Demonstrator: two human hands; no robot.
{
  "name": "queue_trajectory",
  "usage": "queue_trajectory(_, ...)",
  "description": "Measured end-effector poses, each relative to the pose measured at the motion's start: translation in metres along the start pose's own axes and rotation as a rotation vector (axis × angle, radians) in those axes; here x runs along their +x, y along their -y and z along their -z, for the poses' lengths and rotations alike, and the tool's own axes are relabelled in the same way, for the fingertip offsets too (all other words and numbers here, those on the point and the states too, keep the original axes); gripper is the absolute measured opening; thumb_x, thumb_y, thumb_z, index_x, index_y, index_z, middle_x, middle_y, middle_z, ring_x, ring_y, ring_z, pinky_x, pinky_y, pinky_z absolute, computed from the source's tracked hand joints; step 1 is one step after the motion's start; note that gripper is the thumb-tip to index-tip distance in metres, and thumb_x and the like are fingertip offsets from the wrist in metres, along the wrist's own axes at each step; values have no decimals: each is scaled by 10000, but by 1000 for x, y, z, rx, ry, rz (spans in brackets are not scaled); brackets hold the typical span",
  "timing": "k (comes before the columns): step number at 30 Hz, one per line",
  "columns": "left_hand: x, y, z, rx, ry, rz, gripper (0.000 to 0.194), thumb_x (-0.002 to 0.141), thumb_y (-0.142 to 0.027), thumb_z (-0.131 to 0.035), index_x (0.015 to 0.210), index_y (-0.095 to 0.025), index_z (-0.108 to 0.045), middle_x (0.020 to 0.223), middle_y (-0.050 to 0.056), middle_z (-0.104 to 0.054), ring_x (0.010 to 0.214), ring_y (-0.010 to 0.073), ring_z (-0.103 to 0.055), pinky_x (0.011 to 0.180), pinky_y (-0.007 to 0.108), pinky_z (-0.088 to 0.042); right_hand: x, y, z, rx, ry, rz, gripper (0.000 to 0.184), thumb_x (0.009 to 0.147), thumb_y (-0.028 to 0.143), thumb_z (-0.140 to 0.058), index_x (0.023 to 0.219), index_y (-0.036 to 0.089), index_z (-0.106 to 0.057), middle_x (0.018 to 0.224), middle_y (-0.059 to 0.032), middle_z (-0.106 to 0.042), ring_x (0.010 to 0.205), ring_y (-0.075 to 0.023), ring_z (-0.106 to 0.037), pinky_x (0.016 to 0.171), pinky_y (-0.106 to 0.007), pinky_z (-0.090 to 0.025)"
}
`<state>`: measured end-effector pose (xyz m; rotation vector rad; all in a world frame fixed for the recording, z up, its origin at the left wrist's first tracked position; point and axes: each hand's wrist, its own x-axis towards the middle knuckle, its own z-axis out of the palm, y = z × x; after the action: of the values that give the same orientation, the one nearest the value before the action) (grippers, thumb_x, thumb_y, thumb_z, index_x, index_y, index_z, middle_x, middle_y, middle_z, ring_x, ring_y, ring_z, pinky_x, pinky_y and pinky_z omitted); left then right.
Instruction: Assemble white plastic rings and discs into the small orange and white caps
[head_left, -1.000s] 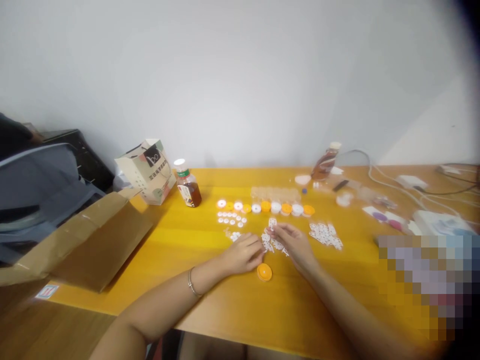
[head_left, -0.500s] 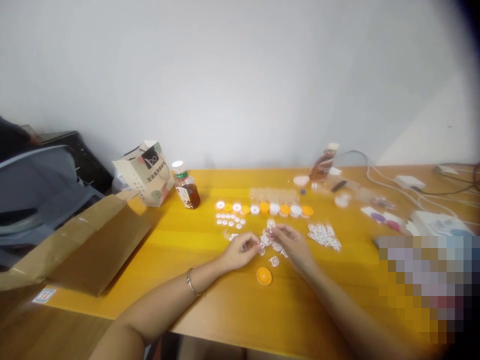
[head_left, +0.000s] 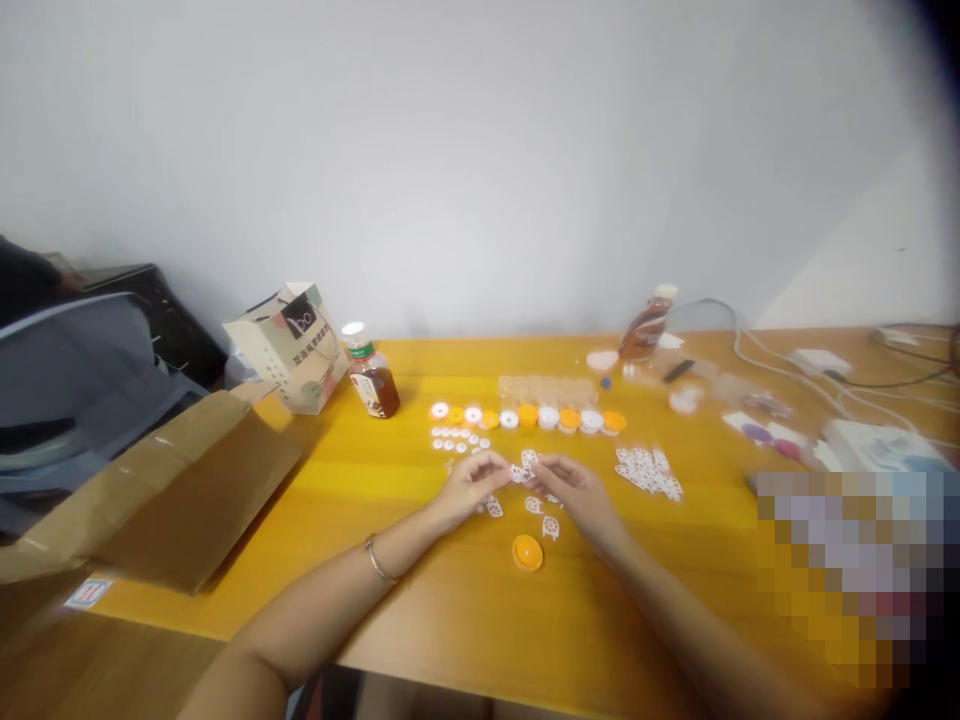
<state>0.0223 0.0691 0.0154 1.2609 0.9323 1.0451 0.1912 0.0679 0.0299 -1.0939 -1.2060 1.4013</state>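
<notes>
My left hand (head_left: 471, 488) is closed, pinching a small white openwork piece (head_left: 517, 474) between thumb and fingertips. Right beside it, my right hand (head_left: 576, 488) pinches another white openwork piece (head_left: 529, 459) with a wheel-like pattern. The two pieces meet or overlap; I cannot tell if they are joined. Below the hands, several like pieces lie loose on the table, among them one wheel-patterned piece (head_left: 551, 527). Nearer to me lies a round orange dish-shaped part (head_left: 527, 552). The fingers partly cover some loose pieces.
Behind the hands runs a row of white and orange round parts (head_left: 548, 417), with small white discs (head_left: 460, 447) at left. A pile of white openwork pieces (head_left: 646, 470) lies right. A dark drink bottle (head_left: 375, 385), paper bag (head_left: 292, 350) and cardboard box (head_left: 187, 480) stand left.
My left hand has lifted slightly and now holds a white piece against the one in my right hand. My right hand has shifted a little left. Loose pieces below are more spread.
</notes>
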Motion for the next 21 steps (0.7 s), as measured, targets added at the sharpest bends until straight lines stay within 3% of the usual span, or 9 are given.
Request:
queue_trajectory(5, 9, -16, 5, -60, 2, -133, 224, 640, -309, -669, 673, -126, -544, 809, 22, -587, 713, 95, -527, 661, 202, -393, 1, -5, -2, 81, -11, -25, 207, 602, 377, -699, 689, 198, -641, 669, 0, -677, 625, -137, -616, 651, -262, -473)
queue_trajectory(10, 21, -30, 6, -56, -9, -40, 210, 629, -277, -678, 710, -125, -558, 713, 10, -597, 626, 79, -527, 599, 192, -385, 2, -8, -2, 145, -18, -48, 190, 601, 358, -709, 686, 196, -659, 705, -19, -694, 661, -150, -632, 695, -284, -486)
queue_trajectory(17, 22, -27, -1, -48, 63, -53, 272, 658, -279, -667, 873, -124, -608, 734, 28, -633, 657, 101, -578, 695, 246, -440, -1, -7, -3, 258, 20, -71, 207, 606, 323, -718, 776, 208, -688, 825, -28, -701, 790, -174, -639, 850, -347, -459)
queue_trajectory(21, 22, -21, -3, 14, 1, -123, 297, 677, -303, -649, 913, -124, -627, 802, 54, -652, 725, 131, -593, 739, 274, -454, -3, -5, -4, 270, 26, -71, 187, 624, 320, -706, 781, 217, -698, 809, -21, -704, 782, -169, -641, 858, -348, -458)
